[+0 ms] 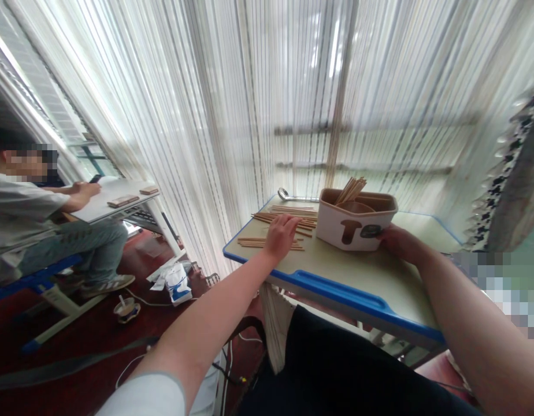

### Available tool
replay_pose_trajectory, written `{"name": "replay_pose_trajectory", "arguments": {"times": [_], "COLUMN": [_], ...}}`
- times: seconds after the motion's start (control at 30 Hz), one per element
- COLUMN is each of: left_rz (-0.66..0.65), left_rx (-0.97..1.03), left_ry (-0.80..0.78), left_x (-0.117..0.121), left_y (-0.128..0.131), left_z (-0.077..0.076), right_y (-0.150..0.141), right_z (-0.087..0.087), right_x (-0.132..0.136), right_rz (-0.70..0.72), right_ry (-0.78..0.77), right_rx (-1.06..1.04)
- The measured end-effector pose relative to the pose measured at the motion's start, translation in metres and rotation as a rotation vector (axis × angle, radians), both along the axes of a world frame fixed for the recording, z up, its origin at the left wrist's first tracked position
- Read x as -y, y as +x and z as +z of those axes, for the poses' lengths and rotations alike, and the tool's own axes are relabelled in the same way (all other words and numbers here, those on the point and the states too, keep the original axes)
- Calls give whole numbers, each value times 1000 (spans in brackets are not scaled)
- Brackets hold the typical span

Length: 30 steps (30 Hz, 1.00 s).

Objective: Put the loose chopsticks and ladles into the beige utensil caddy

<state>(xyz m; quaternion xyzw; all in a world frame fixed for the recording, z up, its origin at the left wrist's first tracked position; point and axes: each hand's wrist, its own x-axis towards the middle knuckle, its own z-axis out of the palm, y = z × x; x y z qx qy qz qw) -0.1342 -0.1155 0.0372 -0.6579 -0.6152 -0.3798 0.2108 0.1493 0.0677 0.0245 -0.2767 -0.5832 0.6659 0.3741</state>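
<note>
My left hand (282, 236) rests over wooden chopsticks (270, 243) on the desk, its fingers curled down around some of them. Several more lie in loose groups beside and behind it. To its right stands a white utensil box (336, 227) with a brown inside and a brown T-shaped mark. A bundle of chopsticks (352, 189) leans upright inside the box. My right hand (397, 242) is closed at the box's right front corner, some of its fingers hidden. By its fingertips is a dark oval (371, 231), too blurred to name.
A metal ladle (288, 196) lies at the desk's back edge. The desk (405, 283) has a blue rim, with sheer curtains (232, 115) behind. At left, a person (24, 214) sits at another table (106, 202). A white bag (178, 284) and a cup (126, 309) are on the floor.
</note>
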Motion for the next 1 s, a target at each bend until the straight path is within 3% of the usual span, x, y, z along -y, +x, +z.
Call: {"name": "replay_pose_trajectory", "arguments": {"times": [0.13,0.27,0.43,0.73,0.87,1.0], "left_rz": [-114,-198,-260,-333,-364,-394], "left_rx": [231,354,478,604,613,643], "left_ry": [321,579,656,792,883,872], "left_x": [-17,-30,-48,-80,-79,-79], "left_y": [17,36,44,65,77,84], "left_z": [14,41,75,115,125,124], "right_y": [0,0,-1,-2,-3,-5], "right_z": [0,3,3,2,0,-3], "right_x": [1,5,4,-1,-3,-8], "right_rz": [31,61,71,86,68,71], "right_ry": [11,1,3,8,5,6], "right_rx": [-24,-46,-72,-115,-136,-149]}}
